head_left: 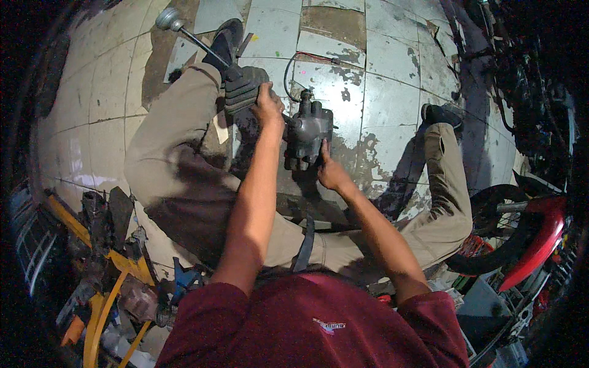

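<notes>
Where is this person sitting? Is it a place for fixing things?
Probably a motorbike repair shop. A red motorbike stands by, the hands hold a greasy metal engine part on a worn tiled floor, with tools and parts piled beside.

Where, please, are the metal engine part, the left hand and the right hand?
Engine part [308, 130]: head view, on the middle of its grey body.
Left hand [267, 105]: head view, on the back of the hand.
Right hand [332, 173]: head view, on the back of the hand.

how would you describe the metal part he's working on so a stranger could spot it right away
Start at the worn pale tiled floor between the person's bent knees. Near its middle stands a dark grey, greasy cast-metal block, the right hand steadying it, the left hand beside it. Unlike the long chrome-knobbed rod, it is squat with stubby top fittings.
</notes>
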Available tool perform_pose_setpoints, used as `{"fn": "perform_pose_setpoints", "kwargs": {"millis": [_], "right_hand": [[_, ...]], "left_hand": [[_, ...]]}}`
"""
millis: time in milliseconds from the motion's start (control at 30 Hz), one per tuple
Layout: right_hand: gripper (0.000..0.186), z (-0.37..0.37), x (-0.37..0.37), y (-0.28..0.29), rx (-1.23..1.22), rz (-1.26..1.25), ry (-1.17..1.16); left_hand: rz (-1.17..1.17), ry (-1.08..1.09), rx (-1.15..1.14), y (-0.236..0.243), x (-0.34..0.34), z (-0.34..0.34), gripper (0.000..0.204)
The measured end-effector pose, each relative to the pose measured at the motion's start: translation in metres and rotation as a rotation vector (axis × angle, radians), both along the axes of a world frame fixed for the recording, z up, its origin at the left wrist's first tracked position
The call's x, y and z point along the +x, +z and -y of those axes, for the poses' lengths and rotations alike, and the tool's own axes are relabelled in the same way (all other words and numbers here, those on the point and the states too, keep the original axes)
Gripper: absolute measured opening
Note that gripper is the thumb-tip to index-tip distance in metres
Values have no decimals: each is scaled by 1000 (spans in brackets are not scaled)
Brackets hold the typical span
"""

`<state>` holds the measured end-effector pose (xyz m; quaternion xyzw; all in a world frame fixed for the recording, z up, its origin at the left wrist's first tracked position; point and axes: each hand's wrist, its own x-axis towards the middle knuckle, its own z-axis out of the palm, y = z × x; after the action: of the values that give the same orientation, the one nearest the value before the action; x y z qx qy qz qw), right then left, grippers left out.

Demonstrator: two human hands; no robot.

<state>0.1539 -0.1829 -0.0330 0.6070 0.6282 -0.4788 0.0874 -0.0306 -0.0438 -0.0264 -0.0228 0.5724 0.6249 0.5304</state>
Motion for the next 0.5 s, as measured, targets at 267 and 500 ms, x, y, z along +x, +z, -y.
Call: {"fn": "perform_pose_setpoints", "kwargs": {"millis": [267, 500], "right_hand": [[91, 6, 9, -22, 56, -28, -24], [87, 19, 4, -1, 15, -50, 6]], "left_hand": [[31, 72, 38, 2, 6, -1, 22], [16, 41, 29, 6, 1, 4, 18]]}}
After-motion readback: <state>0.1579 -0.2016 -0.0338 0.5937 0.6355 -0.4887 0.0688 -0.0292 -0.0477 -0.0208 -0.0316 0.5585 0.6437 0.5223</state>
